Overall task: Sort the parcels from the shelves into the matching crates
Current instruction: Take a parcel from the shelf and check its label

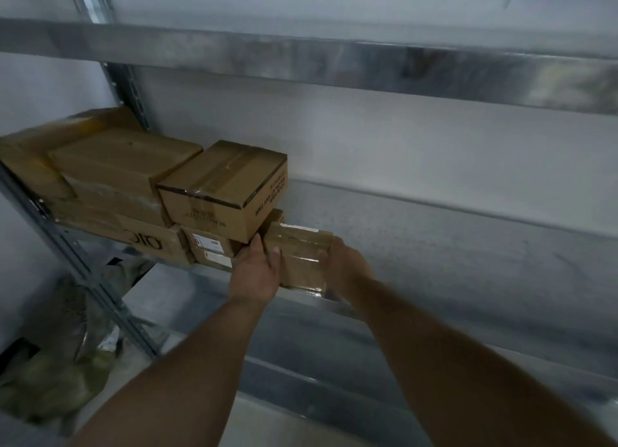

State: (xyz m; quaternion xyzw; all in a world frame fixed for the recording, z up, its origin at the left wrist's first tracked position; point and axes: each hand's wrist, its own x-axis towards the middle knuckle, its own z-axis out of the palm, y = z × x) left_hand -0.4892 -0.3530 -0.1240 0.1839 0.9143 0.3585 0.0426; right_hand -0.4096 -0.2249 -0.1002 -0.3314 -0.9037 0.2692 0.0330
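The left hand (255, 272) and right hand (344, 262) hold a taped brown parcel (301, 257) at the metal shelf's (434, 246) front edge, fingers curled against its two sides, beside stacked cardboard boxes (220, 189).

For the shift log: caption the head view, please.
Left hand and right hand grip a taped parcel on the shelf, beside stacked boxes.

At least 7 brown cardboard parcels (222, 192); 2 bare hands, left hand (255, 272) and right hand (344, 266); 1 crumpled olive bag (57, 363).

Crumpled greenish fabric (50, 373) on floor, lower left.
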